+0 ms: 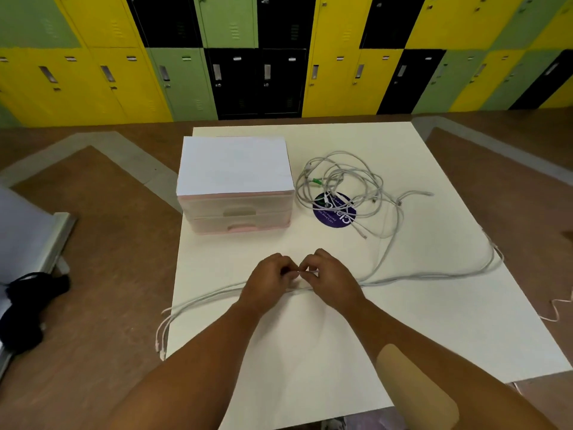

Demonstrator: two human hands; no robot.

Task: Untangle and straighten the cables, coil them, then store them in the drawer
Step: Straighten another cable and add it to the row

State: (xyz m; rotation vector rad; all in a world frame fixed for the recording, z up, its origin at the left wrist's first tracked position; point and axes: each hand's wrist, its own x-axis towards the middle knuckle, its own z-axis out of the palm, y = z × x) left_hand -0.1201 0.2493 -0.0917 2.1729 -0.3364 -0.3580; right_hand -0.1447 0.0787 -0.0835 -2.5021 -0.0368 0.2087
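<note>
While forearms converge, left hand (269, 278) and right hand (329, 276) pinch cable (418, 277), knuckles up, grips narrow.

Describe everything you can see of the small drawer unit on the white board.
The drawer unit is a pale translucent plastic chest with a pinkish frame and flat white top. Its two stacked drawers are both shut, each with a recessed front grip. It stands upright on the far left of the white board, front facing the person. The tangled cables lie to its right, apart.
</note>
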